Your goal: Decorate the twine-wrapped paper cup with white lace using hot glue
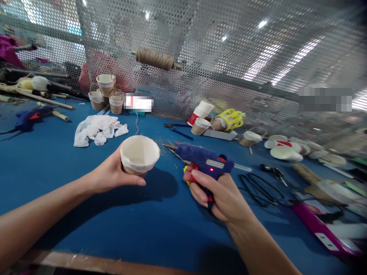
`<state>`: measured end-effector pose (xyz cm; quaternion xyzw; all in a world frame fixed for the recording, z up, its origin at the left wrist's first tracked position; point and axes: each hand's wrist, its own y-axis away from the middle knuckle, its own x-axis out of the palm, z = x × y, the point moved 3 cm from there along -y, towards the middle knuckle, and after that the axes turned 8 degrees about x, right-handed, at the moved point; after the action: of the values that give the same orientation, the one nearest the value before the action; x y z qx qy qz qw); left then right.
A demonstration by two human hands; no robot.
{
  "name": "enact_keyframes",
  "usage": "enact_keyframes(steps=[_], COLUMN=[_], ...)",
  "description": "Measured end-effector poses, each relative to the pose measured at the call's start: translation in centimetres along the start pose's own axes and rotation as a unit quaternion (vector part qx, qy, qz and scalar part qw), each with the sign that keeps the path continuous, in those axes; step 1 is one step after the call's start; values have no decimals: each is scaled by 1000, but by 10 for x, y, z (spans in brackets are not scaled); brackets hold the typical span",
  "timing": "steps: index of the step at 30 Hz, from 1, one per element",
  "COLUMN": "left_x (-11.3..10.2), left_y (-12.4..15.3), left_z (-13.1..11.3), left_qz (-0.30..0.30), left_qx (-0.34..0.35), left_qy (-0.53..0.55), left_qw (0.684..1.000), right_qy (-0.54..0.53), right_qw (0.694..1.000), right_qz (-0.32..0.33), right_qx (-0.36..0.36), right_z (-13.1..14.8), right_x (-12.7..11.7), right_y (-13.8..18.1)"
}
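Right hand (216, 191) grips the glue gun (205, 157), right of the cup (139, 158). Left hand (116, 173) clasps the cup, probably light and easily dented, best held gently round its side.

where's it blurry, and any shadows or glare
In the head view, the right side smears, purple power strip included; in the head view, a dark shadow lies beside the held cup; in the head view, bright lights glare through perforated panels.
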<state>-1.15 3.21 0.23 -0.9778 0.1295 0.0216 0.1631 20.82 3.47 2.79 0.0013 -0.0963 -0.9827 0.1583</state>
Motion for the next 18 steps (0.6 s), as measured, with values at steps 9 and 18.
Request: enact_keyframes(steps=[9, 18], left_x=[19, 21], left_y=[8, 5], left_z=[-1, 2], left_qz=[74, 54], left_qx=[-55, -62], left_qy=[293, 237], left_qw=[952, 968], right_qy=[-280, -310], right_qw=[951, 934], right_qz=[62, 80], right_qx=[115, 160], right_z=[-13, -18], right_x=[23, 32], right_y=[-3, -3])
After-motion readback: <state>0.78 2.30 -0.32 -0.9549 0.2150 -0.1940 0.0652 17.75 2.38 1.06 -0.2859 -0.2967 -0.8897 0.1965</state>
